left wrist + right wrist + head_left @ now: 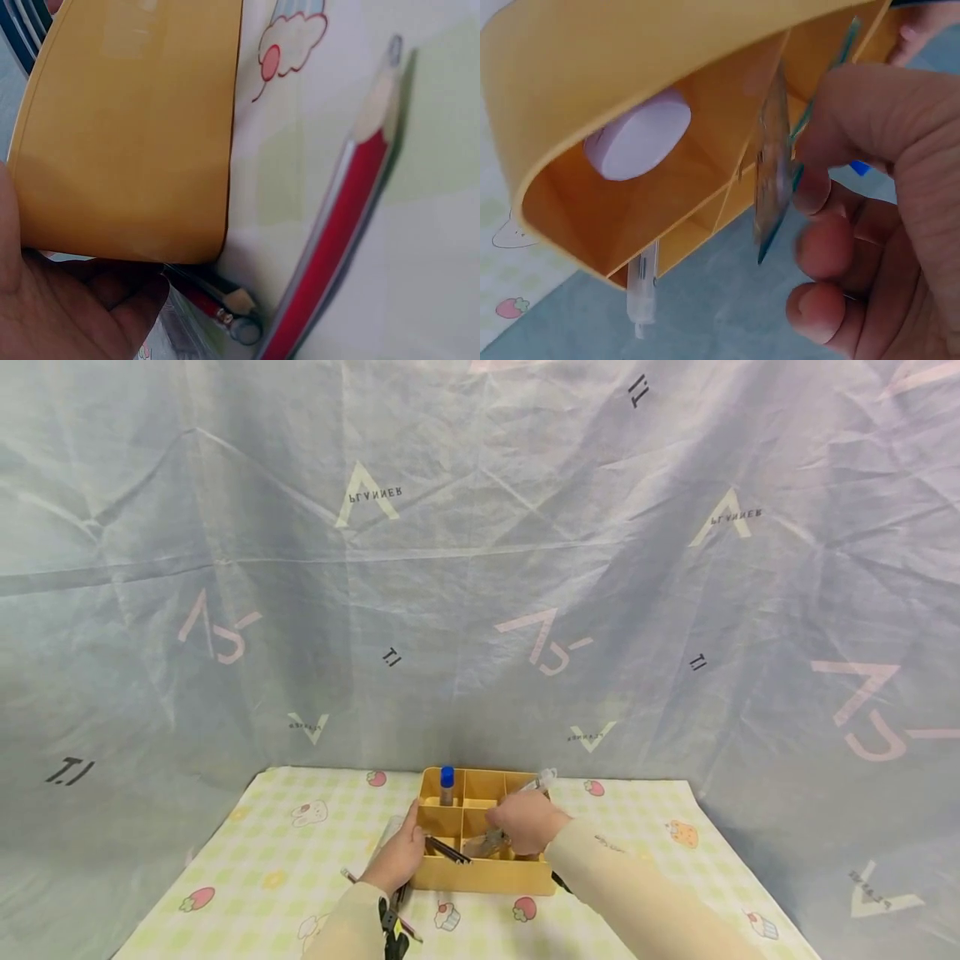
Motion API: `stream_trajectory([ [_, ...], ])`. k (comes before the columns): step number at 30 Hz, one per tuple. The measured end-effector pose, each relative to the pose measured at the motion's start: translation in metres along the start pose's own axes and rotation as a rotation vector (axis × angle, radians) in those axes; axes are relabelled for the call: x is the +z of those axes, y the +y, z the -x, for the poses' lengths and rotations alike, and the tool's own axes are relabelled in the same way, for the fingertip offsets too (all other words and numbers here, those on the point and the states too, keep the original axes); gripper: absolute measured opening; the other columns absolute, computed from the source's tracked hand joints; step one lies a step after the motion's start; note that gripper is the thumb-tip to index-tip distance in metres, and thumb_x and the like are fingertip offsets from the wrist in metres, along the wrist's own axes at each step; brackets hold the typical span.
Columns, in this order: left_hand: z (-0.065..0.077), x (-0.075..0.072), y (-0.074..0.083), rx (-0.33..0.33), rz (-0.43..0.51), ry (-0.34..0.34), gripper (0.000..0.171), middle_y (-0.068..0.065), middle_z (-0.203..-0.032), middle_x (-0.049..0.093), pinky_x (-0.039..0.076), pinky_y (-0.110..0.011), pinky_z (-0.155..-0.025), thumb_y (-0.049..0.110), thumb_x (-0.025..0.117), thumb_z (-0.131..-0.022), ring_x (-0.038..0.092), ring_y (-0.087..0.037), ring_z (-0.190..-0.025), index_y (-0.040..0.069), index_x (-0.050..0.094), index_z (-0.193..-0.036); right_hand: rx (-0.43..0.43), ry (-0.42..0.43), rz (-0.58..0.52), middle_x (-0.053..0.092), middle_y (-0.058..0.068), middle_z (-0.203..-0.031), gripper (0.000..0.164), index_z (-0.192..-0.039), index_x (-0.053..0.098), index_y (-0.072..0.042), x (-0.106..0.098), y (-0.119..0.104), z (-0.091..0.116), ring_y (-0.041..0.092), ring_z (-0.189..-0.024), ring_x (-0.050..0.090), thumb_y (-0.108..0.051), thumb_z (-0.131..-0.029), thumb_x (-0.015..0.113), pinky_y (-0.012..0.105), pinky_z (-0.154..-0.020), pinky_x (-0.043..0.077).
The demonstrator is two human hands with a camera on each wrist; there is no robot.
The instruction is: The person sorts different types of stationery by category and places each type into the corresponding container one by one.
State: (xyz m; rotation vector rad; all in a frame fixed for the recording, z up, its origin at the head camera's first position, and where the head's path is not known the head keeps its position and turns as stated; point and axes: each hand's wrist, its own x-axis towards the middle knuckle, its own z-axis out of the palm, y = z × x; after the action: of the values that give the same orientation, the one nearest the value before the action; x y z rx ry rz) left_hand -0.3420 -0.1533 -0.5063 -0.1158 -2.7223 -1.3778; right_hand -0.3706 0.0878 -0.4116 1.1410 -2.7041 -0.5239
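A yellow desk organizer (483,875) with several compartments stands on the table. My left hand (397,858) grips its left side; in the left wrist view the thumb lies along the edge and the fingers curl beneath the wall (135,150). Over the front compartments my right hand (528,822) pinches a thin see-through piece with a teal edge (772,165), held upright at the divider. Black pencils (447,850) lean in the front left compartment, and a blue-capped glue stick (447,787) stands behind. A white round object (641,139) sits in one compartment near my right hand.
A clear tube (642,289) sticks out of the back right compartment. Beside the organizer, a red striped pencil (326,240) and an eraser-tipped pencil (217,311) lie by my left hand, near clear plastic wrapping (184,330). A grey curtain (480,568) hangs behind the table.
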Motion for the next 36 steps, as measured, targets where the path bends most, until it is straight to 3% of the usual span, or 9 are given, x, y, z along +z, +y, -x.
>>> stream_trajectory([
  [5,-0.001,0.001,0.000,-0.019,-0.015,0.009,0.058,-0.028,-0.146,0.051,0.041,-0.059,-0.108,0.022,0.029,-0.112,0.060,-0.042,-0.121,0.010,0.008,-0.164,-0.028,0.003,0.108,0.066,-0.009,-0.080,0.021,-0.091,0.072,-0.029,0.007,-0.007,-0.008,0.011,-0.063,0.058,-0.018,-0.079,0.084,0.032,-0.059,0.058],
  [10,-0.002,0.003,0.002,-0.012,-0.022,0.002,0.058,-0.028,-0.147,0.049,0.038,-0.060,-0.110,0.023,0.029,-0.112,0.055,-0.043,-0.127,0.010,0.008,-0.164,-0.023,0.158,-0.113,0.059,-0.006,-0.090,0.017,-0.100,0.074,-0.023,0.007,0.005,-0.001,0.007,-0.057,0.050,-0.015,-0.085,0.076,0.025,-0.052,0.051],
  [13,-0.002,0.003,0.003,-0.004,-0.021,-0.006,0.058,-0.028,-0.148,0.048,0.037,-0.060,-0.111,0.023,0.029,-0.112,0.054,-0.044,-0.128,0.010,0.007,-0.164,0.071,0.357,-0.353,0.060,-0.001,-0.102,0.025,-0.113,0.070,-0.015,0.002,0.026,0.008,0.007,-0.064,0.054,-0.012,-0.088,0.070,0.023,-0.055,0.049],
  [17,-0.002,0.002,0.001,-0.004,-0.019,-0.014,0.058,-0.028,-0.150,0.045,0.035,-0.060,-0.112,0.023,0.028,-0.112,0.051,-0.044,-0.131,0.010,0.006,-0.164,0.371,0.585,-0.798,0.060,0.011,-0.121,0.040,-0.130,0.058,-0.008,0.001,0.063,0.025,0.021,-0.092,0.063,-0.009,-0.091,0.064,0.036,-0.076,0.056],
  [22,-0.004,0.004,-0.006,-0.016,-0.011,-0.014,0.059,-0.028,-0.149,0.046,0.033,-0.062,-0.113,0.024,0.028,-0.112,0.049,-0.046,-0.133,0.011,0.005,-0.164,0.711,0.727,-1.386,0.050,0.021,-0.137,0.045,-0.141,0.043,0.001,0.024,0.092,0.045,0.035,-0.126,0.051,-0.011,-0.100,0.055,0.051,-0.103,0.046],
  [25,-0.004,0.004,-0.008,-0.018,-0.007,-0.011,0.059,-0.028,-0.147,0.049,0.034,-0.063,-0.112,0.025,0.028,-0.112,0.052,-0.046,-0.130,0.011,0.005,-0.164,0.822,0.713,-1.531,0.047,0.025,-0.139,0.048,-0.143,0.039,0.007,0.050,0.083,0.051,0.038,-0.128,0.049,-0.012,-0.101,0.053,0.053,-0.106,0.044],
  [28,-0.004,0.005,-0.007,-0.017,-0.007,-0.009,0.059,-0.028,-0.144,0.052,0.037,-0.062,-0.110,0.025,0.028,-0.112,0.057,-0.044,-0.125,0.011,0.005,-0.164,0.835,0.670,-1.641,0.045,0.033,-0.142,0.051,-0.145,0.036,0.012,0.079,0.062,0.052,0.045,-0.128,0.047,-0.011,-0.102,0.051,0.057,-0.109,0.041],
  [33,-0.005,0.005,-0.007,-0.021,-0.002,-0.019,0.058,-0.029,-0.146,0.049,0.037,-0.062,-0.110,0.025,0.027,-0.112,0.055,-0.045,-0.127,0.010,0.006,-0.164,0.771,0.566,-1.890,0.027,0.033,-0.158,0.056,-0.155,0.024,0.010,0.114,0.030,0.046,0.049,-0.145,0.029,-0.010,-0.105,0.041,0.060,-0.118,0.026],
  [36,-0.006,0.004,-0.006,-0.027,0.000,-0.014,0.058,-0.028,-0.147,0.049,0.037,-0.062,-0.110,0.025,0.027,-0.112,0.057,-0.044,-0.125,0.010,0.005,-0.164,0.710,0.585,-2.010,0.017,0.028,-0.164,0.057,-0.158,0.020,0.005,0.128,0.018,0.043,0.046,-0.149,0.019,-0.009,-0.106,0.037,0.058,-0.121,0.019],
])
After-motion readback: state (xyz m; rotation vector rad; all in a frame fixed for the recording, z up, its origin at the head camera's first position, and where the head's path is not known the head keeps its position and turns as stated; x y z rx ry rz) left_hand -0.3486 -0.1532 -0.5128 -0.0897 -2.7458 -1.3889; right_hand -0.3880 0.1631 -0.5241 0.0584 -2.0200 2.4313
